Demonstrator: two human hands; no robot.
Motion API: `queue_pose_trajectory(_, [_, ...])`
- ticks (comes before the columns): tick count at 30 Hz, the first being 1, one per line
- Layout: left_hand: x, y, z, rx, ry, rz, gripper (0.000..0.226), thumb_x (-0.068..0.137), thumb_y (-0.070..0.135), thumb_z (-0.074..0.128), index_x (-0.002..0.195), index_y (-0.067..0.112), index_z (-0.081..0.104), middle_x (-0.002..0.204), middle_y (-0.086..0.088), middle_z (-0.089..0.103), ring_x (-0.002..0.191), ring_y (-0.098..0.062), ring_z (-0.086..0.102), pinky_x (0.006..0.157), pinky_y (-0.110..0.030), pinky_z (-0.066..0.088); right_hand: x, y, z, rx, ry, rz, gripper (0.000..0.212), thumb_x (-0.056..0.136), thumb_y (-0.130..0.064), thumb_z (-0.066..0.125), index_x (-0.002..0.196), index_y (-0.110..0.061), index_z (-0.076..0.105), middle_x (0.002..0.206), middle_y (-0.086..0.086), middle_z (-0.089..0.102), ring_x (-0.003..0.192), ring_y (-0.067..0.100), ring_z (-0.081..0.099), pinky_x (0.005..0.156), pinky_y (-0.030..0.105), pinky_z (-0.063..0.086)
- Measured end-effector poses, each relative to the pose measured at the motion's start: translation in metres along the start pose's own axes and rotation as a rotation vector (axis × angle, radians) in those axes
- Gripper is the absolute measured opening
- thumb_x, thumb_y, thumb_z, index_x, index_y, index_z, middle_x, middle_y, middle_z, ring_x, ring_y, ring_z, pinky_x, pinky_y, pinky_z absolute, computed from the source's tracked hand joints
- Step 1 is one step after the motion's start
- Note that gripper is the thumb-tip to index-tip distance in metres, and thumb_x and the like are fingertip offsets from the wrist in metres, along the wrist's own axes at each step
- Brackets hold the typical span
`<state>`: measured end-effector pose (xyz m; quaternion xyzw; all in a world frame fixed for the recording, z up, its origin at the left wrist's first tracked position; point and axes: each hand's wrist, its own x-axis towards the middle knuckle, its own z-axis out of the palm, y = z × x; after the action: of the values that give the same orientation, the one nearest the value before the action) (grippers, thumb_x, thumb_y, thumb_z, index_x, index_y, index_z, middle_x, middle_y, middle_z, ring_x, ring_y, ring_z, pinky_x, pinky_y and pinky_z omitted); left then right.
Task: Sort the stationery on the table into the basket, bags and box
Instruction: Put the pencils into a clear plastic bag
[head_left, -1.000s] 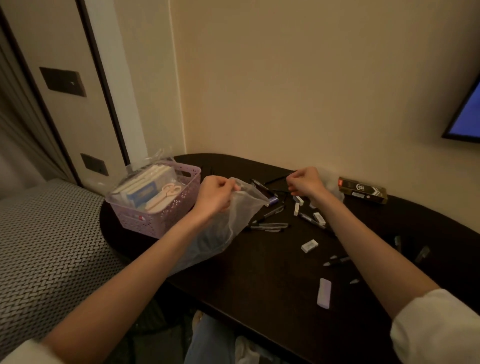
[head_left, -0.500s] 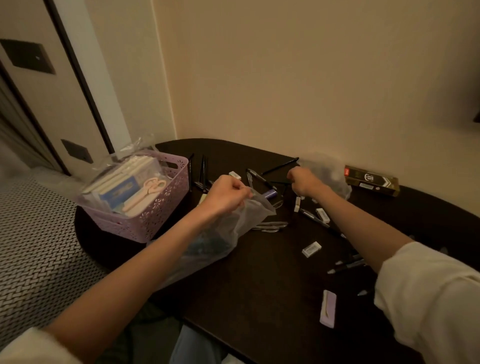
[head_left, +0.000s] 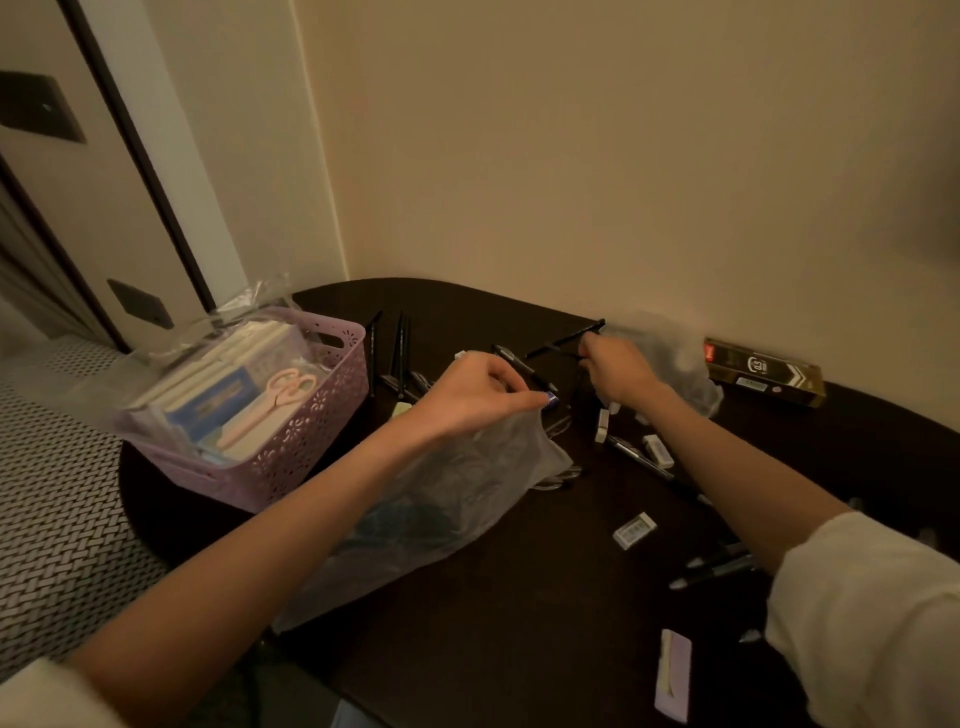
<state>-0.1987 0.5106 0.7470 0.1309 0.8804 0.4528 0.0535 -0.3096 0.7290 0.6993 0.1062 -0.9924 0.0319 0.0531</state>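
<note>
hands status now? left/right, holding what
Left hand: closed, pinching the rim of the clear plastic bag.
Right hand: closed, gripping a black pen.

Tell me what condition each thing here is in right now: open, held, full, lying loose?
Left hand: grips the plastic bag's rim.
Plastic bag: held open, dark items inside.
Right hand: holds a black pen.
Black pen: lifted, tilted.
Basket: upright, filled with notebooks and scissors.
Scissors: closed, lying on top.
Erasers: loose on the table.
Box: lying by the wall, looks closed.
</note>
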Motion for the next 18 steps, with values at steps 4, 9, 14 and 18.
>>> queue_pose_trajectory(4, [0.027,-0.003,-0.008,0.031,0.134,-0.022,0.017,0.088,0.031,0.068,0.092,0.015,0.071,0.07,0.005,0.062,0.057,-0.002,0.055,0.049,-0.014,0.04,0.004,0.01,-0.007,-0.039,0.074,-0.174,0.024,0.096,-0.005,0.044,0.119,-0.01,0.048,0.107,0.015,0.056,0.097,0.028,0.051,0.077,0.038,0.044])
queue_pose_trajectory(9, [0.074,-0.029,-0.016,0.105,0.211,-0.143,0.016,0.092,0.017,0.063,0.077,0.015,0.067,0.07,-0.002,0.064,0.056,-0.008,0.055,0.051,-0.021,0.044,0.012,0.023,0.001,-0.206,-0.106,-0.212,0.034,0.09,-0.009,0.052,0.123,-0.017,0.052,0.111,0.014,0.055,0.104,0.029,0.051,0.087,0.038,0.045])
queue_pose_trajectory(14, [0.117,-0.046,-0.009,0.119,0.26,-0.123,0.01,0.09,0.011,0.063,0.099,0.012,0.066,0.1,-0.002,0.065,0.097,-0.015,0.062,0.084,-0.029,0.052,0.023,0.008,0.007,-0.223,-0.199,-0.253,0.023,0.092,-0.008,0.052,0.113,-0.015,0.058,0.113,0.011,0.049,0.109,0.027,0.045,0.078,0.033,0.039])
queue_pose_trajectory(18, [0.155,-0.041,0.001,0.221,0.183,-0.018,0.024,0.091,0.013,0.063,0.115,0.009,0.065,0.113,-0.006,0.066,0.107,-0.017,0.06,0.085,-0.025,0.047,0.031,0.002,0.005,-0.326,-0.205,-0.315,0.02,0.091,-0.008,0.055,0.111,-0.012,0.058,0.118,0.011,0.047,0.111,0.026,0.044,0.074,0.032,0.039])
